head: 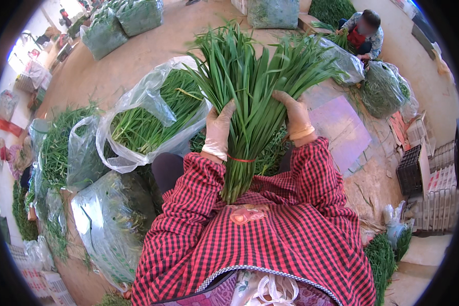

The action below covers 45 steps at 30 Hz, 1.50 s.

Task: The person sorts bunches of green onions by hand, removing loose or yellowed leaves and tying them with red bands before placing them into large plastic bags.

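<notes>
A large bunch of green garlic chives [248, 99] stands upright before my chest, its leaves fanned apart at the top. Near its base a red band [241, 159] circles the stems, and the cut ends rest against my checked smock [267, 237]. My left hand [218, 128], in a thin soiled glove, grips the left side of the leaves. On the other side my gloved right hand [293, 114] holds the right part of the fan, thumb over the leaves. The fingers of both hands are partly hidden behind the bunch.
At the left lies an open plastic bag [103, 145] of chives [149, 130]. A filled clear bag [107, 225] sits beside my left leg. To the right are a flat sheet [340, 132] and a black crate [411, 172]. A person [365, 34] crouches at the upper right among bagged greens [384, 90].
</notes>
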### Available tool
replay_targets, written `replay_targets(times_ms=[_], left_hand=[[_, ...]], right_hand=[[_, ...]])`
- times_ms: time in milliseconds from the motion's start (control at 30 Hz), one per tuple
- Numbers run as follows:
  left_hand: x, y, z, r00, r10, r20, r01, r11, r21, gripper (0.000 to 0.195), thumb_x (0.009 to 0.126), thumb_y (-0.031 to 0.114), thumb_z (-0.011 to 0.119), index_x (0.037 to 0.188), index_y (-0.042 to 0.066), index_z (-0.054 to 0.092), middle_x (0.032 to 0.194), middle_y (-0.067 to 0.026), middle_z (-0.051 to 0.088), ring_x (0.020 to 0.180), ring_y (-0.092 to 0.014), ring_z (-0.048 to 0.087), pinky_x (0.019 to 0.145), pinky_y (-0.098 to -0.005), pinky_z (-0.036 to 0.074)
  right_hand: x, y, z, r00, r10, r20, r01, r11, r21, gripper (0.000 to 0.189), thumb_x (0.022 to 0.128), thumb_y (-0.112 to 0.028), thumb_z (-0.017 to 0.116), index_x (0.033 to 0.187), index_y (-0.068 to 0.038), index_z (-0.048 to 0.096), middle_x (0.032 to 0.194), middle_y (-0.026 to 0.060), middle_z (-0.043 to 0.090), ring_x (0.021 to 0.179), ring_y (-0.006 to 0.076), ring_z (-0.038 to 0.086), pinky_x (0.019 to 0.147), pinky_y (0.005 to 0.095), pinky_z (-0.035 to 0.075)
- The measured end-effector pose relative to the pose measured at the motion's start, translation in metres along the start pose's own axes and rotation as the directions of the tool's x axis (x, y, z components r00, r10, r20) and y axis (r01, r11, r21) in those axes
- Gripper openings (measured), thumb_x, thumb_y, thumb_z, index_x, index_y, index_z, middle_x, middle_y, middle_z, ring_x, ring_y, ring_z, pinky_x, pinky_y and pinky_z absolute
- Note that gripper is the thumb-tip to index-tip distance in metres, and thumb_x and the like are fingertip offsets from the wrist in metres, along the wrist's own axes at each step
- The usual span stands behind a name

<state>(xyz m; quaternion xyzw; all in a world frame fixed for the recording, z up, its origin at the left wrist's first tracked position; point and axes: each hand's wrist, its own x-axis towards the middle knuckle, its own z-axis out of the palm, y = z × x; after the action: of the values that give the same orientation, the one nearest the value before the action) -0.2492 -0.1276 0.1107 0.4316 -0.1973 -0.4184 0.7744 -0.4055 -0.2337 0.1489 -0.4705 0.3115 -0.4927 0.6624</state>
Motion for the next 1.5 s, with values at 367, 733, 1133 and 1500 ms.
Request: replay_targets(times_ms=[367, 733, 1133, 1500], left_hand=[[0.006, -0.016, -0.05, 0.895, -0.145, 0.421, 0.412, 0.63, -0.659, 0.053, 0.098, 0.05, 0.053, 0.127, 0.007, 0.063, 0.122, -0.0104, 0.067, 0.107, -0.03, 0.066, 0.095, -0.0474, 0.054], [0.001, -0.025, -0.051, 0.892, -0.136, 0.431, 0.394, 0.702, -0.593, 0.051, 0.098, 0.046, 0.055, 0.128, 0.004, 0.06, 0.122, -0.0126, 0.066, 0.104, -0.029, 0.066, 0.092, -0.0441, 0.057], [0.006, -0.037, -0.054, 0.827, -0.103, 0.553, 0.427, 0.754, -0.499, 0.056, 0.096, 0.05, 0.054, 0.121, 0.002, 0.063, 0.114, -0.0152, 0.068, 0.099, -0.029, 0.067, 0.086, -0.0435, 0.058], [-0.005, -0.03, -0.056, 0.878, -0.202, 0.434, 0.45, 0.658, -0.604, 0.057, 0.095, 0.049, 0.057, 0.127, 0.001, 0.06, 0.118, -0.0167, 0.067, 0.104, -0.031, 0.066, 0.09, -0.0447, 0.056]], right_hand=[[-0.031, -0.026, -0.013, 0.948, 0.014, 0.318, 0.044, 0.984, -0.174, 0.022, 0.093, -0.008, 0.069, 0.114, -0.001, 0.068, 0.1, 0.0022, 0.071, 0.087, 0.0099, 0.065, 0.082, 0.024, 0.053], [-0.047, -0.029, 0.045, 0.816, -0.151, 0.559, 0.434, 0.797, -0.419, 0.05, 0.085, 0.004, 0.068, 0.133, -0.01, 0.061, 0.079, -0.0052, 0.051, 0.071, 0.0038, 0.049, 0.067, 0.0198, 0.044], [-0.033, -0.038, 0.038, 0.834, 0.24, 0.496, -0.023, 0.915, -0.403, 0.016, 0.091, -0.007, 0.068, 0.105, -0.001, 0.065, 0.079, 0.0009, 0.063, 0.07, 0.0082, 0.061, 0.061, 0.0227, 0.052], [-0.008, -0.078, 0.018, 0.92, -0.155, 0.36, 0.234, 0.954, -0.188, 0.02, 0.094, -0.009, 0.068, 0.111, 0.001, 0.065, 0.083, 0.0025, 0.068, 0.068, 0.0089, 0.062, 0.065, 0.0237, 0.053]])
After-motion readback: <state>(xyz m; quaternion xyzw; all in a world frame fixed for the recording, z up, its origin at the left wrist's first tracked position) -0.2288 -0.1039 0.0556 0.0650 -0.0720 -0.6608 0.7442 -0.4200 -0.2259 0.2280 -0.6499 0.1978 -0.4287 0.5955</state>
